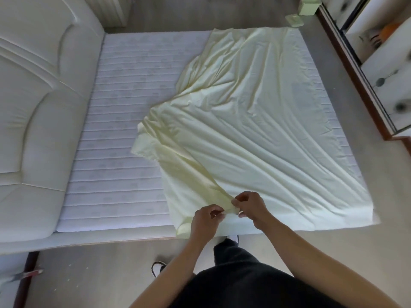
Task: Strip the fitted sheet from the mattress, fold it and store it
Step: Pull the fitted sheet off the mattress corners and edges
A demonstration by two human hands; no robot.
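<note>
One fitted sheet [255,130], pale yellow, lies on one mattress [115,134], with one padded headboard [33,107] at the left. Two hands are in view at the near edge: one left hand [205,221] and one right hand [250,207]. Two shoes show on the floor, one [158,267] near left and one [232,238] under the bed's edge; two pale green objects [294,20] sit at the far right.

The fitted sheet [255,134] was thin, pale yellow cloth, matt and heavily creased. The mattress [115,138] beneath showed white quilted fabric stitched in straight bands with a faint printed pattern. The headboard [33,103] looked like smooth, cream padded upholstery with a slight sheen. The floor [100,274] was matt, wood-look boarding.
</note>
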